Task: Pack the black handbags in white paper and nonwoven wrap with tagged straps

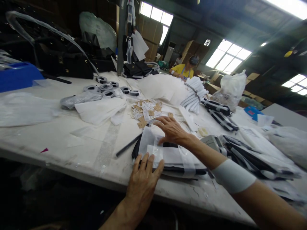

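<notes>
A black bag (135, 150) lies flat near the front edge of the table, mostly covered by white wrapping sheets (172, 156). Across its near edge rests my left hand (145, 172), fingers spread on the wrapping. My right hand (171, 130) is over the bag's far side, its fingers apart and curved, holding nothing that I can see. Whether its fingertips touch the wrapping cannot be told. A dark strip (128, 145) sticks out on the bag's left. Just beyond the right hand is a pile of brown and white tags with strings (146, 110).
Rolled straps (105, 87), stacked white sheets (160, 86) and a tied bundle of white tubes (193, 94) stand behind. Wrapped black pieces (254, 156) lie at right. Black bags (64, 60) and a blue bin (19, 75) occupy the left. A person in yellow (184, 70) is at the back.
</notes>
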The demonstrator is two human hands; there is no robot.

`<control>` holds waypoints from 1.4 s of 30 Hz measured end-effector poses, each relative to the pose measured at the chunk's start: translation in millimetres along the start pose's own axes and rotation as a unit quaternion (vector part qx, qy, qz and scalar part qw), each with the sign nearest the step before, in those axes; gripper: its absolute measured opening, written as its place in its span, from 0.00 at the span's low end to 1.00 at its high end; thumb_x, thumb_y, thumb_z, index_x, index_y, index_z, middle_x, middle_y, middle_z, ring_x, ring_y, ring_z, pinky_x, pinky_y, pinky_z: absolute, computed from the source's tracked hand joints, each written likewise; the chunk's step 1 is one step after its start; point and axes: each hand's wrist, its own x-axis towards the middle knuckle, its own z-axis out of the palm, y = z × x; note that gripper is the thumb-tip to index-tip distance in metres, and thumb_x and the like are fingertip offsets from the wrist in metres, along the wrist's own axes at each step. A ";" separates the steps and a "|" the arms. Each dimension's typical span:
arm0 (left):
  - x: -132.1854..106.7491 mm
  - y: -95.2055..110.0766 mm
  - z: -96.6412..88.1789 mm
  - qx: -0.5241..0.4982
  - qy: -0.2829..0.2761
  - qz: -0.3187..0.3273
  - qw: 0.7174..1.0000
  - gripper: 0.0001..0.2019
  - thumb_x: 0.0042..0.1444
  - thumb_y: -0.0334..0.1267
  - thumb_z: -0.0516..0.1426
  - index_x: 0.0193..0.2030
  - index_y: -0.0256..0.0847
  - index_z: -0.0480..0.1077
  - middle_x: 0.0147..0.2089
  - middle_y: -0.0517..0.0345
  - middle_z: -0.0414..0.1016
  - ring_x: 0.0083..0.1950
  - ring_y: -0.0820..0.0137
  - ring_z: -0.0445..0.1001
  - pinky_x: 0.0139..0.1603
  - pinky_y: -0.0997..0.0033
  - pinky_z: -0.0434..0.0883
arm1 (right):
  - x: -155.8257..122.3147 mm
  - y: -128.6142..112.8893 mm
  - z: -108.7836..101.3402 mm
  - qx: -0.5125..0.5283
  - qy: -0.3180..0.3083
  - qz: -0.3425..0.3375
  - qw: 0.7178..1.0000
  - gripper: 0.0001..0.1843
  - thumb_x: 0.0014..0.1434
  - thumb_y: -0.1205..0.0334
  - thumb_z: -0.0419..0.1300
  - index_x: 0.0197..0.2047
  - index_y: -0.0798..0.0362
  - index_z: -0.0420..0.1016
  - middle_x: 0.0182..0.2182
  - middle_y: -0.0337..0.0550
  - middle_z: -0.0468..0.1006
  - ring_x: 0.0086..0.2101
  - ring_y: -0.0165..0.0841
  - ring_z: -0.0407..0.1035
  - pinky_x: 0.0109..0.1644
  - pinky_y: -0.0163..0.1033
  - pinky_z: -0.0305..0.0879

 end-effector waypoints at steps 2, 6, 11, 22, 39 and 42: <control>0.1 -1.0 -0.1 0.000 -0.004 0.002 1.000 0.21 0.61 0.35 0.56 0.61 0.55 0.67 0.57 0.52 0.74 0.60 0.59 0.69 0.64 0.52 0.60 | -10.9 -5.4 14.3 0.077 0.005 0.047 0.996 0.60 0.39 0.39 0.74 0.69 0.52 0.54 0.67 0.59 0.54 0.65 0.52 0.49 0.65 0.56 0.46; 0.1 -4.8 -1.3 0.009 -0.019 0.015 1.000 0.23 0.60 0.32 0.56 0.61 0.56 0.67 0.57 0.52 0.74 0.59 0.59 0.70 0.64 0.51 0.60 | -19.3 -13.0 38.8 0.150 -0.013 0.155 0.976 0.65 0.37 0.36 0.73 0.71 0.54 0.49 0.69 0.62 0.49 0.67 0.54 0.44 0.68 0.60 0.42; 5.3 -12.1 -11.6 0.004 -0.067 0.046 0.997 0.24 0.61 0.32 0.56 0.63 0.54 0.65 0.58 0.50 0.73 0.60 0.56 0.69 0.64 0.47 0.59 | -44.5 0.0 12.6 0.159 0.090 0.202 0.962 0.53 0.51 0.39 0.67 0.70 0.56 0.53 0.69 0.59 0.52 0.68 0.49 0.44 0.70 0.56 0.41; 81.3 -41.2 -21.9 -0.049 -0.230 0.162 0.958 0.19 0.61 0.39 0.58 0.58 0.42 0.68 0.40 0.53 0.78 0.40 0.57 0.76 0.41 0.56 0.73 | -149.9 -5.9 43.1 0.194 -0.007 0.171 0.966 0.36 0.67 0.41 0.47 0.71 0.52 0.51 0.70 0.52 0.50 0.68 0.46 0.43 0.70 0.59 0.40; 58.6 -59.2 17.9 -0.221 -0.083 0.104 0.966 0.13 0.64 0.42 0.53 0.52 0.44 0.72 0.36 0.55 0.74 0.37 0.66 0.73 0.37 0.68 0.71 | -164.1 -13.6 112.7 0.063 0.188 0.121 0.973 0.37 0.65 0.45 0.56 0.71 0.47 0.51 0.69 0.47 0.54 0.67 0.45 0.50 0.70 0.58 0.43; 59.9 -59.4 17.4 -0.212 -0.063 0.109 0.969 0.13 0.64 0.42 0.53 0.50 0.43 0.73 0.36 0.54 0.74 0.38 0.65 0.74 0.38 0.68 0.71 | -159.9 -11.0 103.8 0.099 0.174 0.123 0.972 0.34 0.66 0.47 0.55 0.71 0.45 0.52 0.68 0.46 0.56 0.66 0.44 0.51 0.70 0.58 0.44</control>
